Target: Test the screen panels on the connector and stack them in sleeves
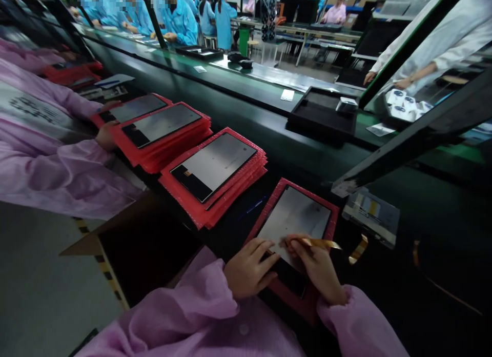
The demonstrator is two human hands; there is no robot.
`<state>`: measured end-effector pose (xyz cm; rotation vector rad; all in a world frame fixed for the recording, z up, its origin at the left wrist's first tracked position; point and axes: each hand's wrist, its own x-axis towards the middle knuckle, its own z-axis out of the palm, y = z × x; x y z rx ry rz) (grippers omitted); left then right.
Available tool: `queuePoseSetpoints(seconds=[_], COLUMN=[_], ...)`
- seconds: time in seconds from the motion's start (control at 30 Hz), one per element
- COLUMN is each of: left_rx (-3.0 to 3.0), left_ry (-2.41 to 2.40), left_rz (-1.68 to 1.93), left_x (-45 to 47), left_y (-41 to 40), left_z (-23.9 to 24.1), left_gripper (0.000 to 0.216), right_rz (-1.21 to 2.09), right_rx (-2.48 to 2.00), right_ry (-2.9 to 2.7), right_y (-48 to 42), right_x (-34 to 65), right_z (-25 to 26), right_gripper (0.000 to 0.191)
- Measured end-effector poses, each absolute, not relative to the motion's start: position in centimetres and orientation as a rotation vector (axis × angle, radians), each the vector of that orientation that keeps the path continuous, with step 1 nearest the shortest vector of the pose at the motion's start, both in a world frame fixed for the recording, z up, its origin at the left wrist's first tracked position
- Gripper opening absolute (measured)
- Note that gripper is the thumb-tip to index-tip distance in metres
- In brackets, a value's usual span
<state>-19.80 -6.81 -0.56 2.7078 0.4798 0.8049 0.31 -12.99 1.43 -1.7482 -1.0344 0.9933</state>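
A flat display panel (298, 213) with a grey face lies on a red bubble-wrap sleeve (333, 218) right in front of me. My left hand (249, 269) rests at the panel's left edge, its fingers stretched out over the surface. Over the panel's lower part, my right hand (319, 270) pinches a strip of amber tape (321, 242), whose loose end points right. Another short curl of amber tape (358, 249) hangs at the bench's right. The panel's dark lower strip shows between my hands.
To the left stand stacks of panels on red sleeves (219, 164), with a blue pen (253, 207) beside them. A clear case (371, 216) sits at right under a slanted metal post (403, 141). A co-worker's pink sleeve (73, 167) reaches in from the left above an open carton (142, 244).
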Motion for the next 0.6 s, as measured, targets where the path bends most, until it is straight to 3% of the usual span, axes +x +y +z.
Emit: queuePoseSetpoints(seconds=[0.6], left_rx=[2.656], left_ry=[0.426], left_rz=[1.143], left_x=[-19.7], left_y=[-7.0], left_z=[-1.7], left_gripper=[0.013], right_rz=[0.949], right_rx=[-1.669], right_ry=[-1.040], right_y=[-13.0], right_x=[0.0], right_z=[1.1], right_gripper=[0.037])
